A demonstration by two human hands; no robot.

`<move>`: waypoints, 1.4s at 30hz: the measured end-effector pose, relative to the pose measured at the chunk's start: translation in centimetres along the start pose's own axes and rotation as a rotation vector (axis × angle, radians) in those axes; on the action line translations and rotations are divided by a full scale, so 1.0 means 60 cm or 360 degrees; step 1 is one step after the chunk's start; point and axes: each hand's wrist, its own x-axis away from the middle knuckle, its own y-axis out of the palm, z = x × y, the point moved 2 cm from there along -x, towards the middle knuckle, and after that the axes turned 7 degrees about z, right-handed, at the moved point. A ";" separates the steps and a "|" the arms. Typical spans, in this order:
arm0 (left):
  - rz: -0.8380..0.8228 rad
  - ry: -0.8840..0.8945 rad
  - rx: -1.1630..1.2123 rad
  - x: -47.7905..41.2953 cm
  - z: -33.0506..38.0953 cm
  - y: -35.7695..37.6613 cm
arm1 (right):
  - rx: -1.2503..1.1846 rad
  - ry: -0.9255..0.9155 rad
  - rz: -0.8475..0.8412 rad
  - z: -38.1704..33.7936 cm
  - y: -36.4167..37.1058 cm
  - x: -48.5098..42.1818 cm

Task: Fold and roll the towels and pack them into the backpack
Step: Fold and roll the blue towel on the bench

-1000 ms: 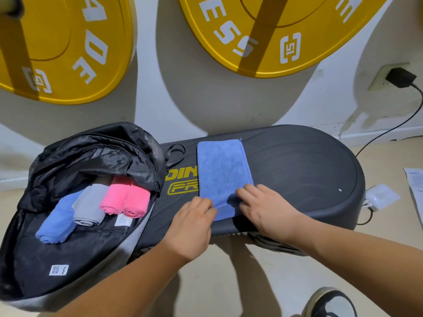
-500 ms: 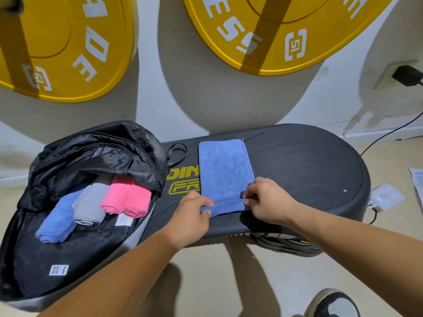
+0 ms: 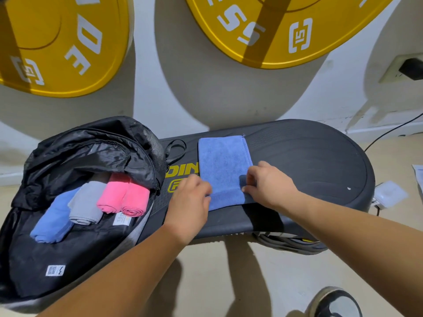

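A blue towel point(image 3: 223, 163), folded into a long strip, lies on the black platform point(image 3: 309, 161). Its near end is turned over into a flat first roll. My left hand point(image 3: 188, 203) grips the roll's left end with curled fingers. My right hand point(image 3: 271, 186) pinches the right end. The black backpack point(image 3: 75, 156) lies open at the left, leaning on the platform's left end. Inside it sit several rolled towels side by side: a blue roll point(image 3: 53, 219), a grey roll point(image 3: 85, 203) and pink rolls point(image 3: 124, 197).
Two yellow weight plates point(image 3: 286, 30) lean against the white wall behind. A plug and cable point(image 3: 409, 68) are at the right wall. A white box point(image 3: 389, 196) and paper lie on the floor right of the platform. My shoe point(image 3: 335, 304) is at bottom right.
The towel's near end went from flat under my hands to lifted and turned over. Both hands have moved away from me along the towel with the roll.
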 end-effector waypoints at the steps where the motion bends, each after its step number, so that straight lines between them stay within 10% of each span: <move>1: -0.0055 0.0212 -0.0141 0.004 0.006 0.005 | 0.0139 -0.0252 0.0127 -0.005 0.004 0.004; 6: -0.0171 0.0494 -0.0461 0.044 0.039 0.022 | 0.0547 -0.1021 0.0242 -0.013 0.022 0.036; 16: -0.0336 0.0243 -0.0408 0.025 0.034 0.005 | 0.0687 -0.1133 0.0250 0.007 0.031 0.044; 25: -0.0552 -0.0637 0.0602 0.017 0.015 -0.037 | -0.0068 -0.0214 -0.0478 -0.014 -0.019 0.030; 31: -0.0499 -0.1213 0.0826 0.020 0.005 -0.022 | -0.0435 0.0275 -0.0433 0.003 -0.016 0.038; 35: -0.0281 -0.0624 0.0304 0.016 0.003 -0.021 | -0.0320 0.0231 -0.0277 0.015 -0.011 0.036; 39: -0.0072 0.0363 -0.0228 0.024 0.019 -0.012 | 0.0027 -0.0380 0.0019 0.000 -0.017 0.034; 42: -0.0082 0.0512 -0.0343 0.042 0.031 -0.006 | 0.0203 -0.0790 -0.0060 -0.017 -0.007 0.042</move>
